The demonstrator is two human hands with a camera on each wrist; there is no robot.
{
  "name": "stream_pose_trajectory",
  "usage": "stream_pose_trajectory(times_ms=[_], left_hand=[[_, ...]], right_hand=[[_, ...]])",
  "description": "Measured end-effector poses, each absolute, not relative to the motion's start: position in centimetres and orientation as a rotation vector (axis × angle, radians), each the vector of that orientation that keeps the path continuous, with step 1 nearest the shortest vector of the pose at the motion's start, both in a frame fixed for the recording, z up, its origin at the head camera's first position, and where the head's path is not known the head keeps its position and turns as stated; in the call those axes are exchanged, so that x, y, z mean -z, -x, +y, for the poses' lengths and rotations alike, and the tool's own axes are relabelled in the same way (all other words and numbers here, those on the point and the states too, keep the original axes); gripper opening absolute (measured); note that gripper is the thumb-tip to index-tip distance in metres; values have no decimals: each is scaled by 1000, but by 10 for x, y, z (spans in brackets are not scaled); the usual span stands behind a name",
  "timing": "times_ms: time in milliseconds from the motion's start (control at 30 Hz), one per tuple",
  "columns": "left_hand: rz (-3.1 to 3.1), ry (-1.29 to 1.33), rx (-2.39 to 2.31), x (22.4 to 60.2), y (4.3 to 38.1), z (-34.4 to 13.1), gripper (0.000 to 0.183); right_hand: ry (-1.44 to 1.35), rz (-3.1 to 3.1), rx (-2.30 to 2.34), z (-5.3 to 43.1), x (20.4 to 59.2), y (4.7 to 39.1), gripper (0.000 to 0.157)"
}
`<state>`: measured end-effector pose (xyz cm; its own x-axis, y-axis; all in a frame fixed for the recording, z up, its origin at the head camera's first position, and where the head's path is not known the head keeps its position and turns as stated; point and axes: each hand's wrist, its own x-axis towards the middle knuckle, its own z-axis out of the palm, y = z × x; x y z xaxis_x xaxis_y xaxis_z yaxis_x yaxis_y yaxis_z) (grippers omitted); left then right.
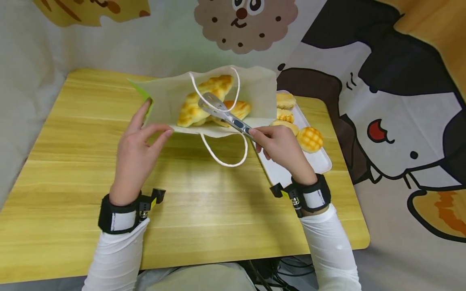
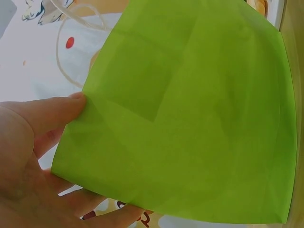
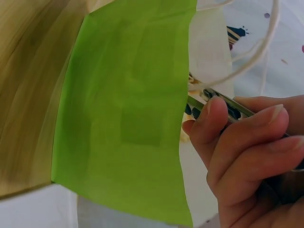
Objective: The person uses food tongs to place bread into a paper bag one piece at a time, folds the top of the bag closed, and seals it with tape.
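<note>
A green paper bag (image 2: 190, 123) with a pale inside and white cord handles has its mouth facing me in the head view. My left hand (image 1: 136, 151) is at its left end, thumb and a finger pinching the near rim, another finger stretched along the side edge. My right hand (image 1: 280, 147) grips metal tongs (image 1: 233, 120), their heads reaching into the bag mouth under a cord handle. Inside lie a long golden bread (image 1: 189, 107) and a smaller browned bread (image 1: 240, 109); the tong heads overlap the long one. From the right wrist, the bag's green side (image 3: 128, 114) hides the tong heads.
To the right of the bag, a white tray (image 1: 322, 161) carries several breads, among them a round one with a grid top (image 1: 310, 139). All stand on a wooden table (image 1: 204, 226). A printed cloth (image 1: 174, 44) hangs behind the table.
</note>
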<state>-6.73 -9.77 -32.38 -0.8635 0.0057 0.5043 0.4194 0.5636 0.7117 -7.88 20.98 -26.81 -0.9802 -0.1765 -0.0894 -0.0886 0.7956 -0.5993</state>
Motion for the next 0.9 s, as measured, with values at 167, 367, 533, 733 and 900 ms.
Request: stream_pose_trajectory(times_ms=[167,367,533,733,900], left_hand=[[-2356,346,1235,324,66,-97,15],[-2372,342,1223,323,65,-96,15],[-2381,343,1222,322,64,-96,15],[-2384,345,1235,324,64,-96,15],[-2379,343,1229,324,65,-98,16]], right_hand=[[276,2840,900,200,268,88,40],[360,2838,828,188,265,100,44],[397,2826,744,181,260,106,45],[283,2808,771,186,250,109,42],[185,2802,809,198,246,107,44]])
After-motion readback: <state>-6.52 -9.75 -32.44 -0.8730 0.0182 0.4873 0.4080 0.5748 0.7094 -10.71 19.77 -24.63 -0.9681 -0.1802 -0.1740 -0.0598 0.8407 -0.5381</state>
